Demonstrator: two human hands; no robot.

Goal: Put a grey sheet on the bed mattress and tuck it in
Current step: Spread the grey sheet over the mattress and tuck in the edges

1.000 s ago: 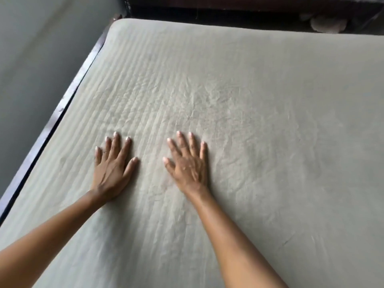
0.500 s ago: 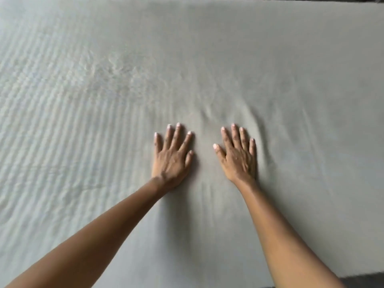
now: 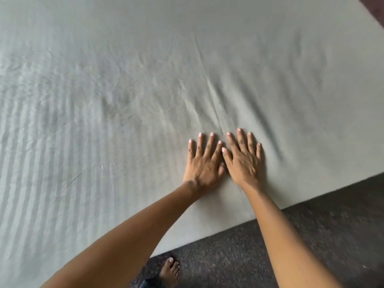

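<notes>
The grey sheet [image 3: 145,80] covers the whole mattress top and fills most of the view. Faint ridges of the mattress show through it on the left, and a few creases run up from my fingers. My left hand [image 3: 204,161] lies flat on the sheet with straight, spread fingers, close to the bed's near edge. My right hand [image 3: 244,159] lies flat right beside it, its thumb touching my left index finger. Both palms press on the cloth. The mattress itself is hidden under the sheet.
The bed's near edge [image 3: 311,199] runs diagonally from lower middle to right. Below it lies dark speckled carpet [image 3: 311,246]. My bare foot [image 3: 170,271] stands on the carpet close to the bed. A strip of dark floor shows at the top right corner.
Both hands have slid to the right across the sheet and come together until they touch. The view swung right; the left bed frame and wall left the view, and the near edge and floor appeared.
</notes>
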